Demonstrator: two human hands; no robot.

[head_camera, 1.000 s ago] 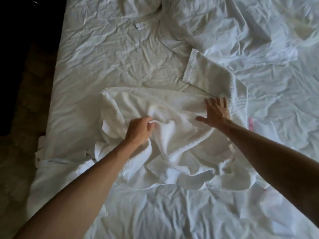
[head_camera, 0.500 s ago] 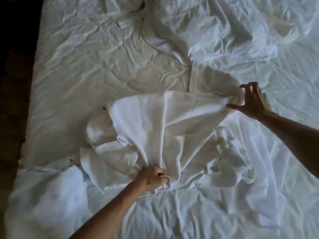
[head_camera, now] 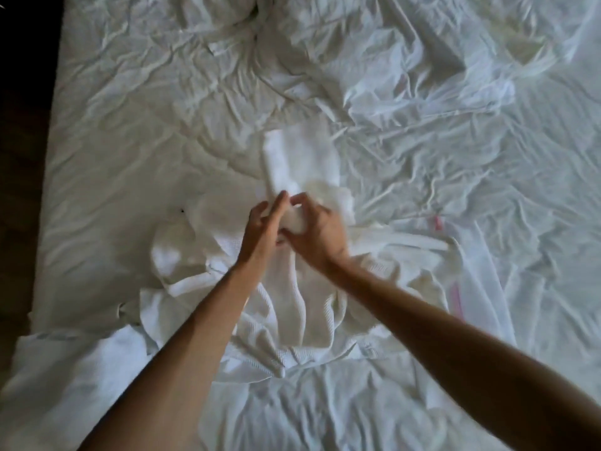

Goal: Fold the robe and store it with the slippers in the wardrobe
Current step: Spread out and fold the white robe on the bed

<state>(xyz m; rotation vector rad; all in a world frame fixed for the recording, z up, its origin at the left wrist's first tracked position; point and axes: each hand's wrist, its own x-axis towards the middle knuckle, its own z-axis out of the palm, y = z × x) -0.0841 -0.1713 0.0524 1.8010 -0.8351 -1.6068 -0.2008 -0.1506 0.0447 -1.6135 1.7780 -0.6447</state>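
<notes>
Your two arms reach toward 12 o'clock and meet. Your right hand (head_camera: 320,237) grips a bunch of the white robe (head_camera: 312,307); your left hand (head_camera: 263,229) rests against it with straight fingers, on the bed (head_camera: 130,125).

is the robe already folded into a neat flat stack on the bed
No, the robe lies bunched and rumpled on the bed, with the right hand gripping a wad of it beside the left hand.

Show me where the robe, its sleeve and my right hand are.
robe (head_camera: 292,307): head view, on the bunched waffle cloth below the wrists.
sleeve (head_camera: 299,157): head view, on the flat stretch beyond the fingers.
right hand (head_camera: 320,236): head view, on its back.
</notes>
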